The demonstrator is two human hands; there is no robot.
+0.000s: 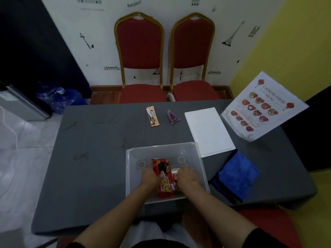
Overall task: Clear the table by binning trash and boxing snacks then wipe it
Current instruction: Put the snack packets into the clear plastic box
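A clear plastic box (195,149) stands near the front edge of the grey table (93,158). Both hands reach inside it. My left hand (149,177) grips a red snack pack (162,167). Below it lies a red pack with yellow letters (166,188). My right hand (187,178) rests on a red and white pie pack (174,173). Farther back on the table lie a brown cookie pack (152,116) and a small purple wrapper (172,117). A blue cloth (236,174) lies to the right of the box.
The box's white lid (208,131) lies right of centre. A laminated food menu (263,106) leans at the far right. Two red chairs (141,56) stand behind the table. Water bottles (62,99) and a dispenser (19,104) sit on the floor at left.
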